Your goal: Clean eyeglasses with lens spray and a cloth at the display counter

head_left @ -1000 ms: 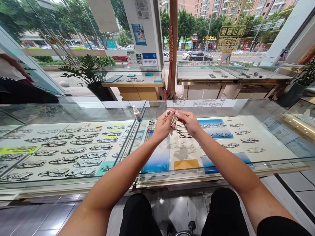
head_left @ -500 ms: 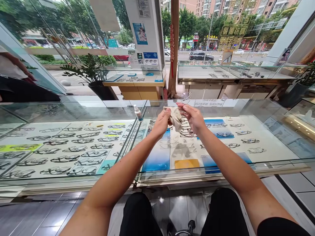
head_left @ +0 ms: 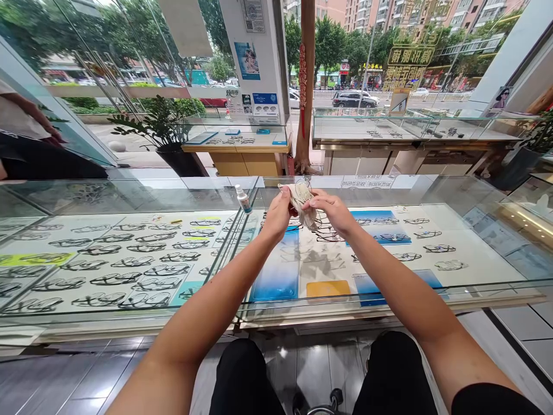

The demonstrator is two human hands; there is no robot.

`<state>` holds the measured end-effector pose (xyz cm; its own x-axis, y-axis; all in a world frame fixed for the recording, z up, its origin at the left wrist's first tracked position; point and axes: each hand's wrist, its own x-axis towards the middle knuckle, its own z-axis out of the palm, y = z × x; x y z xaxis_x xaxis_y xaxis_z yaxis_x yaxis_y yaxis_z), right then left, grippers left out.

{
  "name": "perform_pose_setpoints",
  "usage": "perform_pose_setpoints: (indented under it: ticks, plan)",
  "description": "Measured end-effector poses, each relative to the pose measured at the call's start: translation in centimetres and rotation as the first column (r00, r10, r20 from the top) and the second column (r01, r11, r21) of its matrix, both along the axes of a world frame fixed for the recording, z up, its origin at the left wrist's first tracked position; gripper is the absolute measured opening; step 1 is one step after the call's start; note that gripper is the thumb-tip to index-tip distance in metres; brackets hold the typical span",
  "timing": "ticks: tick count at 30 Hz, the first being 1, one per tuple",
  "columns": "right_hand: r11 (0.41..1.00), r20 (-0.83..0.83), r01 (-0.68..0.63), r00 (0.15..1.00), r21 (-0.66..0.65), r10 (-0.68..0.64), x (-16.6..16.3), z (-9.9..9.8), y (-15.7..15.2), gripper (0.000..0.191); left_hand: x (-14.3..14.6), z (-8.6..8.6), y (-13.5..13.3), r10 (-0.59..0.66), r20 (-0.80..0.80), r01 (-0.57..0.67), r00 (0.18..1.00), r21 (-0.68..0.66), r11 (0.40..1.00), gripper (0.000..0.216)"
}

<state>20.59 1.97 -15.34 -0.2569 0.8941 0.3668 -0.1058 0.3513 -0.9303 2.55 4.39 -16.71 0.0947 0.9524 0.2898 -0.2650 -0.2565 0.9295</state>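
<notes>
Cloth (head_left: 306, 215), pale and bunched, is up between your hands over the glass counter (head_left: 194, 197), right of the small white bottle (head_left: 243, 200) standing there. Your left hand (head_left: 277, 214) is closed on its left edge, thumb on top, and thin-rimmed glasses (head_left: 303, 184) show just above it. Your right hand (head_left: 334, 212) has its fingertips closed against the cloth's right side; whether they also hold the glasses cannot be told.

Cream on the cloth (head_left: 297, 194) between the fingers (head_left: 318, 200). White, touched with teal and red, on the bottle (head_left: 243, 199) left of them. Below them, blue shading to near-white on the large card (head_left: 276, 282), plain mustard on the small card (head_left: 327, 289). Farther left, mostly black on glasses (head_left: 113, 279), yellow-green on a strip (head_left: 64, 257).
</notes>
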Motion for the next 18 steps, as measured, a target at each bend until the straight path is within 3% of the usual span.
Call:
perform_pose_setpoints:
  ticks: [6, 13, 18]
  plan:
    - [1.000, -0.025, -0.028, 0.999, 0.000, 0.028, 0.38, 0.24, 0.16, 0.024, -0.39, -0.41, 0.35, 0.007, -0.064, -0.003, 0.998, 0.070, 0.998, 0.070]
    - [0.998, 0.084, -0.060, 0.995, -0.026, 0.062, 0.30, 0.09, 0.08, 0.024, -0.44, 0.02, -0.14, 0.026, -0.123, -0.010, 0.992, 0.129, 0.992, 0.076]
    - [0.995, 0.075, -0.080, 0.994, -0.052, 0.083, 0.23, -0.31, 0.30, 0.026, -0.46, 0.23, -0.33, -0.027, -0.122, 0.043, 0.992, 0.136, 0.990, 0.074]
